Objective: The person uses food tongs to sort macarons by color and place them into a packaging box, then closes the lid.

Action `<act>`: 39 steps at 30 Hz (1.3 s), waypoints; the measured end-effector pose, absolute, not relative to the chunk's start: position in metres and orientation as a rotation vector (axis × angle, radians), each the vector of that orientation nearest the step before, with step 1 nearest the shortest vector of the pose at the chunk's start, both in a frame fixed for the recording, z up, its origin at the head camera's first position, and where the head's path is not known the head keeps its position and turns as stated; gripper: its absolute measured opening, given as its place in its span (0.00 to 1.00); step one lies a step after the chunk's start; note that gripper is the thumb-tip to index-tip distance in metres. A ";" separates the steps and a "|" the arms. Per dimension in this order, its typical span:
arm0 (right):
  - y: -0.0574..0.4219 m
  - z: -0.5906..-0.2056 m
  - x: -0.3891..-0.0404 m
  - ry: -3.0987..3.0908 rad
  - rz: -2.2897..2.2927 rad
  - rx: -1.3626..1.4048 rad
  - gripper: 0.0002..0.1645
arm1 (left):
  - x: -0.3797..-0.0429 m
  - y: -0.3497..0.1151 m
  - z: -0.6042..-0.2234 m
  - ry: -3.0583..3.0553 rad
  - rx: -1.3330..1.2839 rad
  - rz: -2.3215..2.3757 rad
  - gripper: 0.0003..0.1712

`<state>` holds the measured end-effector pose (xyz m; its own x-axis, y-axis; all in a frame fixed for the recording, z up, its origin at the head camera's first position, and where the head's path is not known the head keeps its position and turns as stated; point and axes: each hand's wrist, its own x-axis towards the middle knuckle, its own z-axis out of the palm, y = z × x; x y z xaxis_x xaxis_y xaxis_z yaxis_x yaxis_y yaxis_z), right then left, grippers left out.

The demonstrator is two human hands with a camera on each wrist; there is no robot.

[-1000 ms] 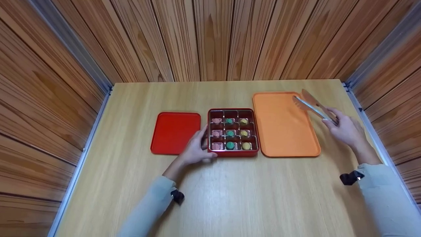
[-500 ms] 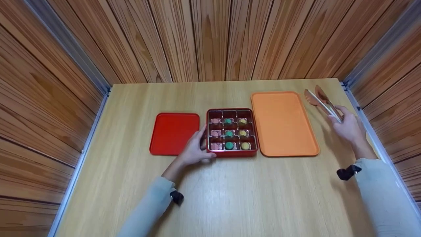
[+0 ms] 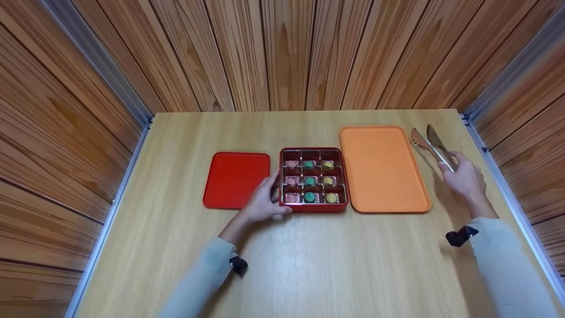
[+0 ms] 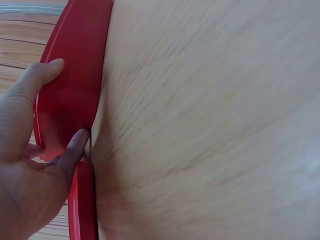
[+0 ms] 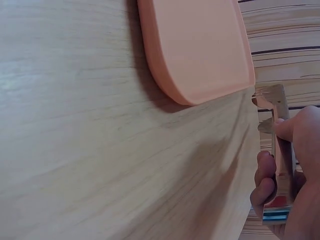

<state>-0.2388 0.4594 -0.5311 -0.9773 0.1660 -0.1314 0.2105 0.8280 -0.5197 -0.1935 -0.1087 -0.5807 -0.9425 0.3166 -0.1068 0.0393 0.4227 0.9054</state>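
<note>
A red box (image 3: pixel 314 207) with a divided insert stands mid-table, each compartment holding a small round sweet in pink, green or yellow. My left hand (image 3: pixel 261 201) holds the box at its near left corner. In the left wrist view the thumb (image 4: pixel 47 74) lies against one red wall and the fingers reach round the other side. My right hand (image 3: pixel 464 176) grips metal tongs (image 3: pixel 435 141) to the right of the orange tray, their two ends spread and pointing to the back. The right wrist view shows fingers and thumb round the tongs (image 5: pixel 284 165).
Left of the box lies a flat red lid (image 3: pixel 234 179). Close against the box's right side is an orange tray (image 3: pixel 384 170) with a low rim. Wood-plank walls (image 3: pixel 287 53) enclose the back and sides of the table (image 3: pixel 335 260).
My right hand has carried the tongs from over the orange tray's far right corner to the table at its right. My left hand stays at the box.
</note>
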 end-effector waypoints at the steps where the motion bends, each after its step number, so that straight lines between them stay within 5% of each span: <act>1: 0.459 -0.531 -0.239 2.922 -0.849 0.303 0.45 | -0.194 -0.109 -0.580 2.425 0.310 1.524 0.74; 39: 0.459 -0.532 -0.241 2.860 -0.668 0.372 0.50 | -0.193 -0.108 -0.580 2.405 0.302 1.522 0.73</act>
